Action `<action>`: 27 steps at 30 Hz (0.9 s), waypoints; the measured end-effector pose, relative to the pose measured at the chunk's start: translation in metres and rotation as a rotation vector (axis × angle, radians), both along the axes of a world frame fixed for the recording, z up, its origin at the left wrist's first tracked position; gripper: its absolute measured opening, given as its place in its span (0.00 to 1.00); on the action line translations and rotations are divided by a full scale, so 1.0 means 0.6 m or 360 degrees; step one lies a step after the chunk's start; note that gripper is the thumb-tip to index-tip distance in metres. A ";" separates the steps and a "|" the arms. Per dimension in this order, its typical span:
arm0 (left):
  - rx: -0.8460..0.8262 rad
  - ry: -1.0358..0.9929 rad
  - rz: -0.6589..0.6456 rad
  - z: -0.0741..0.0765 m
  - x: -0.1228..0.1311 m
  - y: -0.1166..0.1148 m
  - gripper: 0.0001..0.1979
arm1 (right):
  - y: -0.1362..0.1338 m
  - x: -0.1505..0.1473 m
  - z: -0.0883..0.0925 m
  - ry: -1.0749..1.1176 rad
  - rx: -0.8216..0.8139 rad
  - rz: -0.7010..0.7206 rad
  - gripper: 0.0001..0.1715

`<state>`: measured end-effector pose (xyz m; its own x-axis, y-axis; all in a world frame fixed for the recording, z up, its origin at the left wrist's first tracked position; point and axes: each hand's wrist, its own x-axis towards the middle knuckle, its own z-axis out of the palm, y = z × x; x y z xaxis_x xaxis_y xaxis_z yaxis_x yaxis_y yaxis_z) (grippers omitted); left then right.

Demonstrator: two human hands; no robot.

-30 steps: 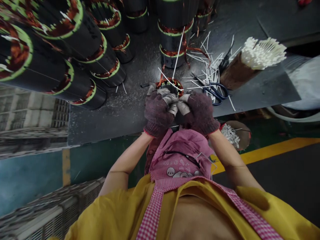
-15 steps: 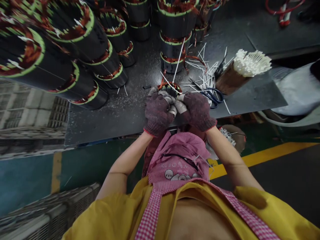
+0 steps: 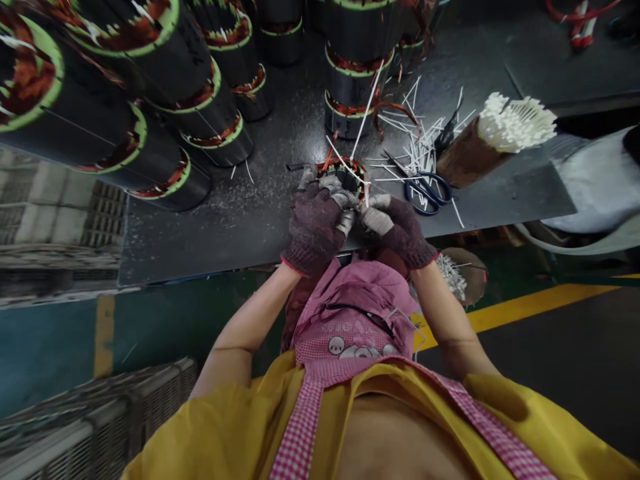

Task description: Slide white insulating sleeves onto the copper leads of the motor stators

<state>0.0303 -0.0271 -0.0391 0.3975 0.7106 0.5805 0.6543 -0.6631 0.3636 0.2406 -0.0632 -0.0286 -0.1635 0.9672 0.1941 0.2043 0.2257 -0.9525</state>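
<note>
A small motor stator (image 3: 345, 175) with copper windings and a black core is at the table's near edge, its lower part hidden behind my gloves. My left hand (image 3: 319, 217), in a dark knit glove with taped fingertips, is closed on the stator's near left rim. White cable ties (image 3: 364, 113) stick up from the windings. On the stator's right side my right hand (image 3: 395, 223), gloved and taped alike, pinches a white cable tie (image 3: 367, 192) that is looped at the rim. Dark-handled scissors (image 3: 427, 192) lie right of the hands.
Loose cable ties (image 3: 423, 150) are scattered behind the scissors. A brown holder (image 3: 463, 160) packed with white ties (image 3: 517, 123) leans at the right. Stacked stators (image 3: 350, 83) stand behind the work, with more stacks (image 3: 170, 80) at the left. Below the table sits a container of white scraps (image 3: 453, 277).
My right hand has drawn slightly down and away from the rim, and the tie it pinches now bends down toward my fingers. My left hand stays on the stator. The view has shifted slightly.
</note>
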 end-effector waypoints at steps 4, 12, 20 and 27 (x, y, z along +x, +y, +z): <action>-0.0075 0.0049 0.0066 -0.001 0.008 0.000 0.12 | 0.005 -0.029 0.016 0.0021 -0.0052 -0.0113 0.13; 0.0104 -0.0154 0.0143 0.000 0.029 -0.007 0.11 | 0.043 0.089 0.049 -0.0299 0.0134 -0.0408 0.17; 0.0311 -0.0347 0.0439 -0.002 0.071 -0.009 0.09 | 0.073 0.181 0.026 -0.1984 -0.0101 -0.0515 0.19; 0.0270 0.0024 0.0323 0.035 -0.004 -0.054 0.17 | 0.100 0.202 0.029 -0.1570 -0.0312 -0.0480 0.29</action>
